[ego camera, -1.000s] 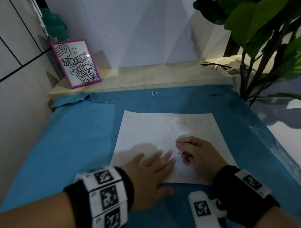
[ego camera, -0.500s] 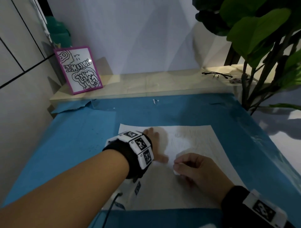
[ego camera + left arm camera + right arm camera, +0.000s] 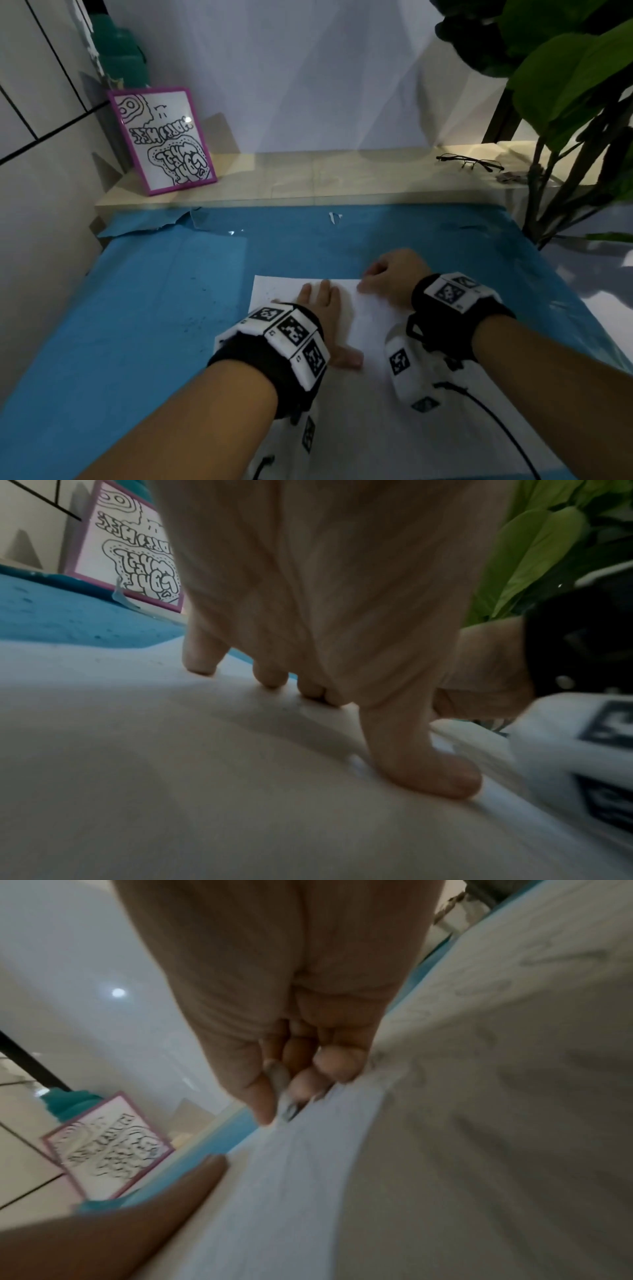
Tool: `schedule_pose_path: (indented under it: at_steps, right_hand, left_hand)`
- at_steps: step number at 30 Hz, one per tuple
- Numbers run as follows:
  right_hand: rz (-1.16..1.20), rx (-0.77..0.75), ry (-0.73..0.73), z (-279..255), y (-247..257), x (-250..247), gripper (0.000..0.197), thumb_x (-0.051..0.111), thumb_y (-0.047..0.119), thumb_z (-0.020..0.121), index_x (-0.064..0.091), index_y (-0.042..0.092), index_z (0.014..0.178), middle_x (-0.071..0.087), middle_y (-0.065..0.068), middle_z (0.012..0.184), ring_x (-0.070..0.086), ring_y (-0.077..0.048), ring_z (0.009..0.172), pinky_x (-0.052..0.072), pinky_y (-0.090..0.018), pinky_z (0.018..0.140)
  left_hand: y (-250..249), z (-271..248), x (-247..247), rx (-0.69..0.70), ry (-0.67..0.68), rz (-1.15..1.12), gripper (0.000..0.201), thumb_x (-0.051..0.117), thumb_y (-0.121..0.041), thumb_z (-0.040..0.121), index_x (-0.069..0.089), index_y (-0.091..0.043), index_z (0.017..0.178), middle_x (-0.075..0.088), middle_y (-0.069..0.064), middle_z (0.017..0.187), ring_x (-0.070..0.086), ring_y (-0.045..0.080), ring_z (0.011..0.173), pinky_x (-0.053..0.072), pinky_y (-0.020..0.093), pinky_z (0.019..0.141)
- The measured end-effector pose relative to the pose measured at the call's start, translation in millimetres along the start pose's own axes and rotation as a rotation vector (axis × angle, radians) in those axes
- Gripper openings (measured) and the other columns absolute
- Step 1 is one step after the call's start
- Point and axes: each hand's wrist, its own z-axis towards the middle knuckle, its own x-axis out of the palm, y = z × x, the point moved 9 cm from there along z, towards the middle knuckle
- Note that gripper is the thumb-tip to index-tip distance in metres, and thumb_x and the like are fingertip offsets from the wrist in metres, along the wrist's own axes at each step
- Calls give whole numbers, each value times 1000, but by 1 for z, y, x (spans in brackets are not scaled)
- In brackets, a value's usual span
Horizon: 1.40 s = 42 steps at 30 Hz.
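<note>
A white sheet of paper with faint pencil marks lies on the blue table cover. My left hand lies flat on the sheet near its far edge, with straight fingers pressing the paper down. My right hand sits at the paper's far edge, just right of the left hand. In the right wrist view its thumb and fingers pinch a small grey piece, like a paper clip, right at the edge of the sheet. The motion blur hides its exact shape.
A pale ledge runs behind the table. A purple-framed drawing leans at its left with a teal object behind it, and glasses lie at its right. A leafy plant stands at the right. The cover's far-left edge is torn.
Both hands have moved from the near part of the sheet up to its far edge. The left hand stays flat on the paper, and the right hand still pinches the small grey piece.
</note>
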Motion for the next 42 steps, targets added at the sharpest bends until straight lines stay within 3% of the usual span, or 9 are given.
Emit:
schedule_pose_path:
  at_steps: [3,7,11,18,22,26,30,33,42]
  right_hand:
    - [-104,-5,-48,8,6,-12,11,70,13,76,75,6,84,67,-4,75,58,-14,65,44,-18,51]
    - [-109,-61,112,0,17,10,16,77,17,73,75,8,86,67,-1,74,53,-7,57,43,-14,49]
    - [-200,-69,7,5,19,-6,15,74,15,75,74,9,89,71,-5,93,58,-13,74,45,-20,58]
    - [-230,-80,-16,4,18,-5,12,72,16,76,74,11,87,71,-2,91,57,-12,71,43,-19,59]
    - [-173,-77,117,-4,17,9,12,77,24,75,74,16,84,66,3,74,54,-5,55,42,-11,45]
    - [-210,-90,7,-2,15,-4,17,75,23,76,75,11,89,71,-2,88,56,-10,67,40,-15,50]
    - [-139,-71,65,-7,9,3,16,76,22,76,75,10,87,63,7,68,51,-3,54,38,-5,43]
    - [-136,-80,-17,-7,7,-6,13,73,19,77,75,9,85,71,-2,83,57,-10,63,44,-15,54]
    - [-153,-112,49,-15,9,4,15,75,23,76,74,11,84,67,3,82,56,-7,69,38,-10,55]
  left_hand:
    - [1,1,3,14,-16,10,114,53,-71,79,-17,-16,150,-24,-2,157,-15,24,146,5,54,114]
    - [0,2,3,22,-46,19,112,52,-70,80,-17,-16,150,-22,-2,158,-14,24,146,4,53,114]
    - [-1,1,3,22,-30,9,112,52,-68,81,-18,-15,149,-24,-1,157,-15,25,146,3,53,114]
    - [-1,2,4,28,-32,5,112,53,-68,81,-19,-14,149,-24,0,157,-16,26,145,2,54,114]
    - [1,6,4,29,-40,-4,113,54,-67,81,-20,-14,149,-24,1,157,-17,27,145,2,52,114]
    - [0,7,6,37,-46,-5,115,54,-69,79,-19,-14,149,-24,1,157,-16,26,145,2,52,115]
    - [1,10,6,35,-40,-7,115,55,-68,79,-20,-14,149,-24,1,157,-17,27,145,2,52,114]
    - [1,12,8,35,-39,1,116,55,-69,79,-20,-14,149,-24,1,157,-17,28,145,2,52,115]
    - [2,14,7,40,-68,4,115,56,-67,80,-19,-13,149,-22,3,157,-15,29,145,2,48,116]
